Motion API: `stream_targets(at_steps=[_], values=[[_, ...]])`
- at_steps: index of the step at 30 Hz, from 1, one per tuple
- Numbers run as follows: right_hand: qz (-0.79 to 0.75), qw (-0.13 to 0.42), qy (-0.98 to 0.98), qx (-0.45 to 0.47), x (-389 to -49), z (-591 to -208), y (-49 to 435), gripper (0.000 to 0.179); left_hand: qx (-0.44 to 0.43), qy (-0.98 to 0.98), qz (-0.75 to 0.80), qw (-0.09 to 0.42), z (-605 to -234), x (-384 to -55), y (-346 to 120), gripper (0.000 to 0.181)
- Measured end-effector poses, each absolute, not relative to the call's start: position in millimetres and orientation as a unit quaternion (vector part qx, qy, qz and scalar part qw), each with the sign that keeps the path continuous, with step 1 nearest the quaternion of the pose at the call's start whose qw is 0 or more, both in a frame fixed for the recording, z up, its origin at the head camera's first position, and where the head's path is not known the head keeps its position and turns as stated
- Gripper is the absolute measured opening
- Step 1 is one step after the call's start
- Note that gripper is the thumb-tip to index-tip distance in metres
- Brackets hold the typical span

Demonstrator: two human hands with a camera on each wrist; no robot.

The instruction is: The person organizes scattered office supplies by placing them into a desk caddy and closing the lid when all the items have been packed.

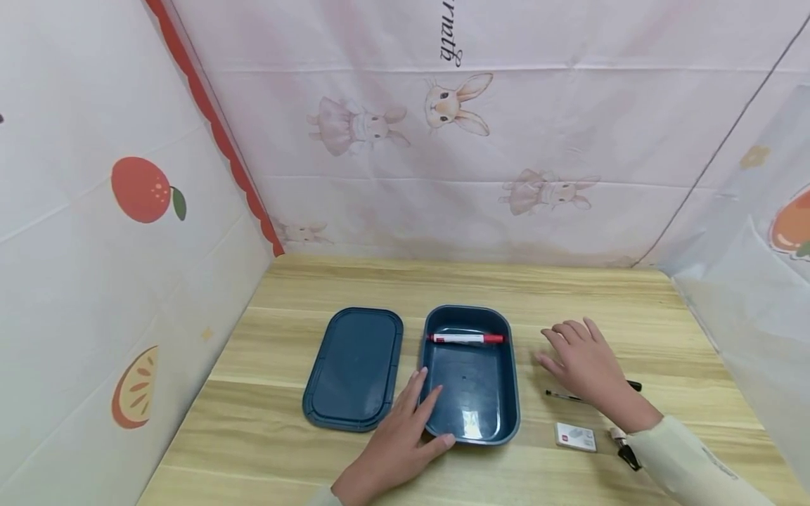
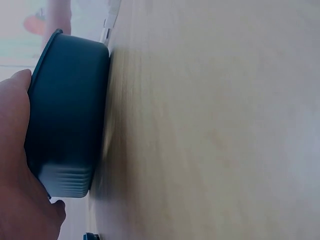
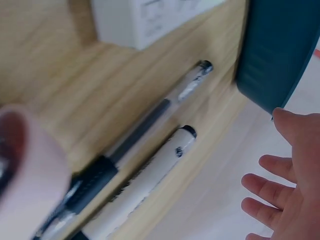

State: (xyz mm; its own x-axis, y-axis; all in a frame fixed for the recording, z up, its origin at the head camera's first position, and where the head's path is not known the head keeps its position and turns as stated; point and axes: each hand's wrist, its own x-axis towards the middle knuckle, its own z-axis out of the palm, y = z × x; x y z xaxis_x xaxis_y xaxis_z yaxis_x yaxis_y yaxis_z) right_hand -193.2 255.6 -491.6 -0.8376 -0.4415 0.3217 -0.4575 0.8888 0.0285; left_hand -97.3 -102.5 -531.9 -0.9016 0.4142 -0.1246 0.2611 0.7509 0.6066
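Observation:
An open dark blue plastic box [image 1: 471,393] stands on the table with a red-capped white marker [image 1: 467,339] lying across its far end. My left hand [image 1: 405,436] rests on the box's near left corner, fingers stretched over the left rim and thumb at the near rim. To the right of the box, my right hand [image 1: 582,355] hovers with fingers spread and holds nothing. Below it lie a clear gel pen [image 3: 145,127] with a black grip and a white marker [image 3: 150,190] with black ends, both partly covered by the hand and wrist in the head view.
The matching blue lid [image 1: 354,369] lies left of the box. A small white printed carton [image 1: 575,436] sits right of the box's near end. Beside the right sleeve is a small pale pink and black item [image 1: 625,450]. Printed cloth walls [image 1: 405,211] border the table.

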Motion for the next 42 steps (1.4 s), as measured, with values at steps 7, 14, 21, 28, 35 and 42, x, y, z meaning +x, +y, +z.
stream_targets(at_steps=[7,14,21,28,35,42], values=[[0.019,0.163,-0.964,0.211,-183.2,-500.4,278.5,0.053,0.186,0.929,0.295,0.122,-533.0,-97.4,-98.1,0.081],[0.04,0.155,-0.969,0.19,-171.8,-505.7,294.9,0.052,0.174,0.929,0.303,0.123,-533.4,-96.7,-99.7,0.081],[0.065,0.136,-0.974,0.17,-161.9,-506.7,315.5,0.05,0.156,0.926,0.312,0.144,-533.6,-97.6,-98.1,0.083],[0.068,0.128,-0.976,0.16,-157.1,-510.0,337.6,0.05,0.152,0.926,0.313,0.148,-532.9,-98.4,-96.5,0.084],[0.064,0.137,-0.973,0.172,-157.9,-516.2,349.9,0.047,0.149,0.926,0.313,0.153,-531.3,-98.9,-96.3,0.085],[0.042,0.161,-0.966,0.198,-157.5,-522.2,360.2,0.043,0.147,0.925,0.313,0.157,-532.2,-99.3,-95.4,0.085]])
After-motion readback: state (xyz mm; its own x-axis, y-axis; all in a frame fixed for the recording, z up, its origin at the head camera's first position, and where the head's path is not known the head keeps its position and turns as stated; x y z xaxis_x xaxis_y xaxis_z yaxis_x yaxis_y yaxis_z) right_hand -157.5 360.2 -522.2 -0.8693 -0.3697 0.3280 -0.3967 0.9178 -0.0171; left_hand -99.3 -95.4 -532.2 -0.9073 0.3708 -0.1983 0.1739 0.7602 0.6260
